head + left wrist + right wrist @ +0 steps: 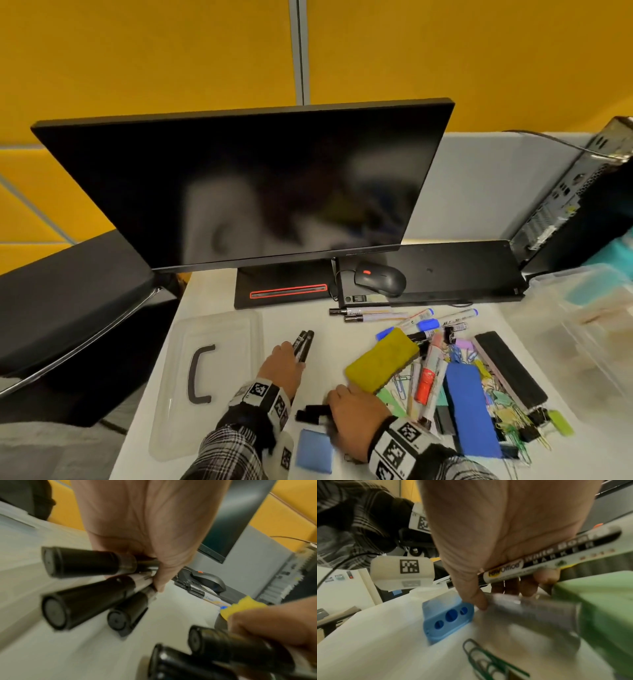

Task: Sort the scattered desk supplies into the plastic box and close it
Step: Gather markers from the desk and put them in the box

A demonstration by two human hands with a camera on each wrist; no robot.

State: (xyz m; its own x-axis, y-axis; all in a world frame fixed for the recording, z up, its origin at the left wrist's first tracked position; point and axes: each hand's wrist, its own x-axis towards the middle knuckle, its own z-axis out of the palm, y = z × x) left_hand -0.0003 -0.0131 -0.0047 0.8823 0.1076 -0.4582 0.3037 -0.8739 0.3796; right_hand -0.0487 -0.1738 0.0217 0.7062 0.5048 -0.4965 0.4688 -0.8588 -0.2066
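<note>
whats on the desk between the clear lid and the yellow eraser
In the head view, the left hand gripping black markers lies between the clear lid and the yellow eraser; otherwise bare desk.

Yellow wall panels (154,51), white desk (219,294)

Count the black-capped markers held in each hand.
Left hand: 3 markers
Right hand: 2 markers visible
Total: 5
</note>
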